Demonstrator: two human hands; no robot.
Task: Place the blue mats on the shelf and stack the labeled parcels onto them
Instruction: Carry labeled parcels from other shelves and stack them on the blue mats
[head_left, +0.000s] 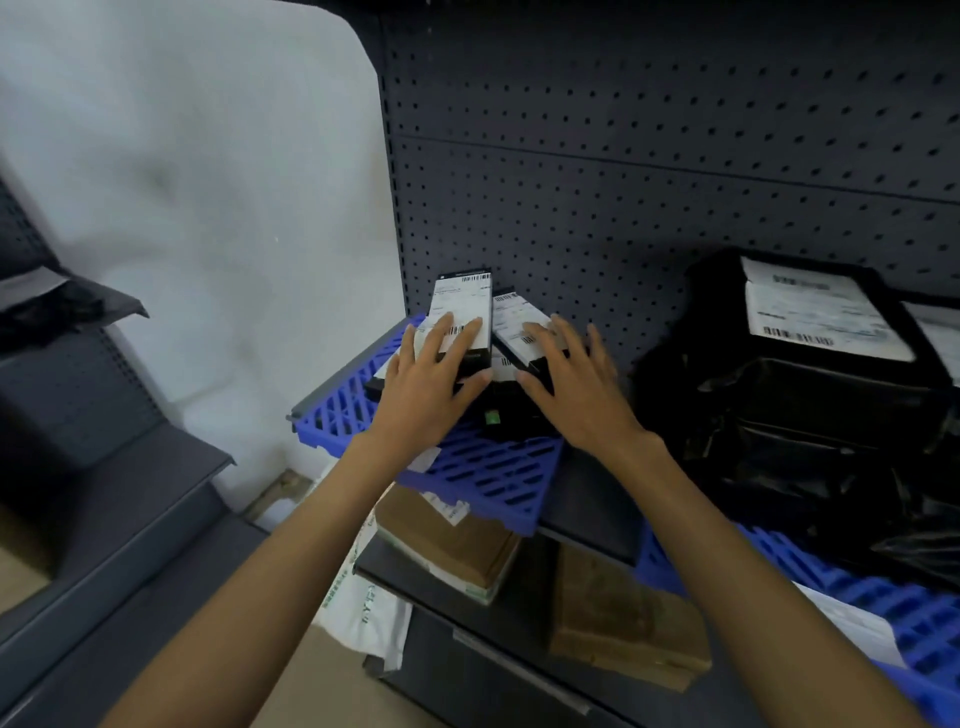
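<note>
1. Blue mat (467, 473) lies at the shelf's (592, 512) left end, its front corner overhanging the edge; it carries the small labeled parcels (462, 322).
2. Left hand (436, 374): fingers spread flat, pressing the left parcel's label, apparently squaring the stack.
3. Right hand (576, 384): fingers likewise spread, resting on the right parcel (519, 325); neither hand grips anything.

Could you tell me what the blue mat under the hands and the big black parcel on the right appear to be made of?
The blue mat looks like rigid moulded plastic: an even matte colour with a grid of slotted openings. The big black parcel seems wrapped in thin, glossy plastic film, judging by its creases and soft highlights; its contents are hidden. The white label on top looks like printed paper.
</note>
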